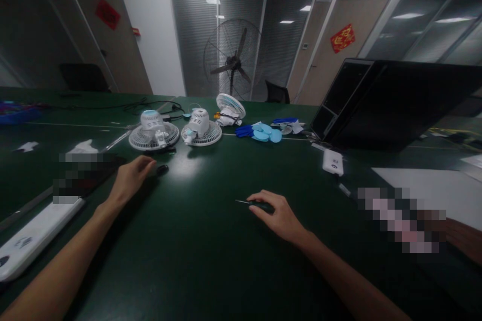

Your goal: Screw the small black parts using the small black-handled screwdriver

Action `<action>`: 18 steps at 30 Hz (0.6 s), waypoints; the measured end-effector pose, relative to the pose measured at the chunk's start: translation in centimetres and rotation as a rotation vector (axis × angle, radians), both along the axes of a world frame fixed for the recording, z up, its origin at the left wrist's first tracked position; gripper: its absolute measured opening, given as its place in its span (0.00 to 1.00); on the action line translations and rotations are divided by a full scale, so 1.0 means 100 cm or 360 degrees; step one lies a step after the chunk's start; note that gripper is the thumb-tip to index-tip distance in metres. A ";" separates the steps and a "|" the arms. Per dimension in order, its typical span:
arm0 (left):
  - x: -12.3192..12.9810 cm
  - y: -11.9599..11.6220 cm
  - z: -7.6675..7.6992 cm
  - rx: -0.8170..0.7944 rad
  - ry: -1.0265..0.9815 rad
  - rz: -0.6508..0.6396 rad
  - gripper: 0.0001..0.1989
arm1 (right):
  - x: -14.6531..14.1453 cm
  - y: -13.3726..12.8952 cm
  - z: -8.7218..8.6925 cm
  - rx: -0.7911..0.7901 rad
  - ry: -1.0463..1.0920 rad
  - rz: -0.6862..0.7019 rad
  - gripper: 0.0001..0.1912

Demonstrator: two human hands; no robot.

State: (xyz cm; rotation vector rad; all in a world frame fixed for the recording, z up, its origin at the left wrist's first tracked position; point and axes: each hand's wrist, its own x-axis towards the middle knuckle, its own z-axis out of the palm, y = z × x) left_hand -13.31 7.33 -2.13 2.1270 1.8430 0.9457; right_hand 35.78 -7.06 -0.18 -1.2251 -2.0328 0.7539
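Note:
My right hand [278, 213] is closed around the dark handle of a screwdriver [243, 201], which lies low over the green table with its thin metal shaft pointing left. Farther left, my left hand [131, 176] has its fingers curled together close to the tabletop. A small black piece [162, 169] is just beyond those fingertips; whether they touch it, or hold something else, is hidden. Beyond the left hand sit a white fan head [152, 123] and a second fan head [201, 123], both lying grille-down.
A third small fan [230, 109] leans behind light-blue fan blades [266, 133]. A computer case [395, 105] stands at right, near a white power bank [333, 162]. A long white case [37, 235] lies at left. Another person's hand [448, 230] rests at the right edge.

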 end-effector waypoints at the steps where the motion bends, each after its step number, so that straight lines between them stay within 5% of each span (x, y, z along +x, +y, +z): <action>1: 0.006 0.000 -0.001 0.0042 -0.0030 0.0006 0.27 | 0.000 0.000 0.000 -0.0005 0.0000 0.0003 0.10; 9: 0.025 -0.001 -0.001 0.0213 -0.0008 -0.0060 0.20 | 0.000 -0.002 0.003 -0.0014 -0.0006 0.0016 0.10; 18: 0.022 -0.004 0.000 0.0165 -0.0001 0.0010 0.27 | 0.000 -0.001 0.002 -0.0001 -0.0010 0.0014 0.10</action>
